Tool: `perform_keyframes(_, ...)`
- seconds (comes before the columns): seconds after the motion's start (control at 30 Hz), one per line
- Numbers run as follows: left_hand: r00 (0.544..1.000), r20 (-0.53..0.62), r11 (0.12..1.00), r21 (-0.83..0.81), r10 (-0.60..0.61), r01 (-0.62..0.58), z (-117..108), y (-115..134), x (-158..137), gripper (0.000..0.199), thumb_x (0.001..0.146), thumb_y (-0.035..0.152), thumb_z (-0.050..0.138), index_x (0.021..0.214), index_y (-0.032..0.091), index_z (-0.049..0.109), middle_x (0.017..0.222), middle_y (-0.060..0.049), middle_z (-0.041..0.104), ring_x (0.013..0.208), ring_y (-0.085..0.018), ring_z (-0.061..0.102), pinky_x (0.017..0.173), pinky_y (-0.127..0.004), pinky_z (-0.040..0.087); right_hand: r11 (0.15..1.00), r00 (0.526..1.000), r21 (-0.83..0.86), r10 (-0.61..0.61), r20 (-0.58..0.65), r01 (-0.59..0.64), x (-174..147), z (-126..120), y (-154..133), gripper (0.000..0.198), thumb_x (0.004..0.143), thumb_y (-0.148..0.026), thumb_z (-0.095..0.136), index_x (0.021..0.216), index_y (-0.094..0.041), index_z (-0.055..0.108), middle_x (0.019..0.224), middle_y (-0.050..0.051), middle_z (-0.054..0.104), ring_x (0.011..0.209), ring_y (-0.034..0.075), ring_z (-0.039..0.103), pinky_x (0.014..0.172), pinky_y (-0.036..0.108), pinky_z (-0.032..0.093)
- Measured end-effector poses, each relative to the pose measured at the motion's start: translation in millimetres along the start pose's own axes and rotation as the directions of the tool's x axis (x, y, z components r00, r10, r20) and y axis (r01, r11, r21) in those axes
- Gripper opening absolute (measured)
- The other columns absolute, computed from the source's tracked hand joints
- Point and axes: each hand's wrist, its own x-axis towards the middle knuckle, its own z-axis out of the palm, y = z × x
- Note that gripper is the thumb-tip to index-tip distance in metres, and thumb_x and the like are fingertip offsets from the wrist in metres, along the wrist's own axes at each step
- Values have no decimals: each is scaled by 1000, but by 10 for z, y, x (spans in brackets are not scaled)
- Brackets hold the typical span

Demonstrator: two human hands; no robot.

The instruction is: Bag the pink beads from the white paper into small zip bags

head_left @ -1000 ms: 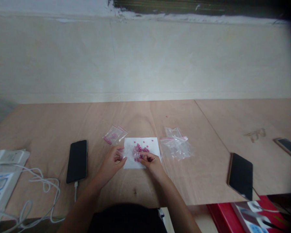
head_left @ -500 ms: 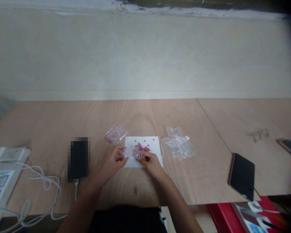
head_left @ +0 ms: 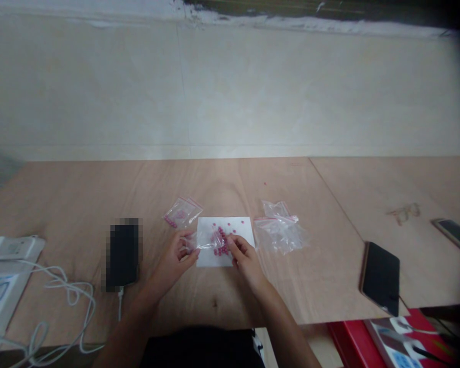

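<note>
My left hand (head_left: 181, 251) is closed on one end of a small clear plastic bag (head_left: 204, 240), thumb and fingers pinching it. The bag's other end reaches over a white sheet of paper (head_left: 207, 261). Small pink beads (head_left: 223, 249) lie in a cluster on the sheet, with several loose ones behind. At the right side of the cluster, my right hand (head_left: 246, 258) has its thumb and forefinger pinched together; whatever is between them is too small to make out. A zip bag with pink beads inside (head_left: 181, 213) lies behind my left hand.
Clear zip bags (head_left: 281, 236) lie right of the paper. A dark phone (head_left: 123, 255) with a cable is at left, near a white power strip (head_left: 21, 260) and tangled white cables (head_left: 71, 286). Another phone (head_left: 381, 276) and a dark device (head_left: 456, 235) are at right.
My right hand has let go of the bag and moved slightly right, to the beads. More of the bead cluster shows now. My left hand still holds the bag.
</note>
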Motion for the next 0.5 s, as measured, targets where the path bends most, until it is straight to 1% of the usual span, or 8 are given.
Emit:
perform_keyframes(0.07, 1000, -29, 1000, -7, 6, -6, 50, -26, -70, 43, 69, 26, 66, 105, 19, 42, 90, -2, 56, 78, -13, 59, 71, -28, 51, 999, 998, 10, 47, 36, -48, -51, 52, -45, 36, 76, -53, 54, 67, -19, 54, 53, -5, 43, 41, 8, 35, 40, 22, 28)
perform_keyframes(0.13, 999, -50, 1000, -14, 9, -10, 102, -53, -151, 44, 69, 25, 66, 105, 20, 41, 93, -2, 55, 82, -13, 60, 77, -31, 51, 997, 996, 17, 68, 52, -69, -77, 99, -49, 38, 75, -56, 54, 65, -19, 52, 49, -6, 41, 38, 8, 34, 37, 22, 27)
perform_keyframes(0.2, 1000, -25, 1000, -27, 6, -7, 122, -77, -237, 47, 68, 24, 66, 106, 21, 38, 95, -2, 54, 84, -14, 60, 81, -34, 50, 998, 997, 27, 64, 36, -65, -83, 125, -35, 39, 73, -57, 56, 64, -19, 52, 49, -5, 41, 37, 8, 35, 36, 22, 27)
perform_keyframes(0.3, 998, 59, 1000, 17, -14, 13, 42, -87, -338, 52, 68, 24, 67, 110, 23, 37, 105, -4, 52, 91, -16, 59, 85, -36, 49, 1000, 1000, -4, 16, 3, -15, -93, 119, -43, 38, 74, -55, 56, 63, -19, 51, 49, -5, 41, 40, 8, 35, 39, 21, 29)
perform_keyframes(0.37, 998, 61, 994, 112, -13, 6, -67, -58, -363, 48, 70, 27, 66, 110, 23, 41, 112, -7, 49, 95, -17, 57, 86, -36, 48, 995, 999, -88, -41, 16, 43, -112, 99, -89, 36, 76, -52, 55, 61, -19, 50, 50, -5, 42, 43, 9, 36, 43, 22, 29)
perform_keyframes(0.43, 999, 47, 981, 195, 11, -20, -175, 6, -344, 37, 74, 32, 62, 106, 21, 46, 110, -7, 51, 93, -18, 56, 84, -35, 48, 976, 993, -188, -100, 59, 110, -141, 86, -163, 34, 77, -48, 55, 61, -18, 50, 54, -3, 44, 49, 10, 40, 48, 22, 31)
perform_keyframes(0.5, 998, 52, 973, 226, 32, -43, -244, 95, -290, 28, 80, 36, 54, 102, 19, 51, 103, -7, 56, 89, -18, 57, 81, -34, 47, 951, 984, -267, -130, 120, 158, -172, 91, -254, 31, 78, -44, 54, 63, -18, 51, 57, -2, 46, 54, 11, 42, 51, 23, 33)
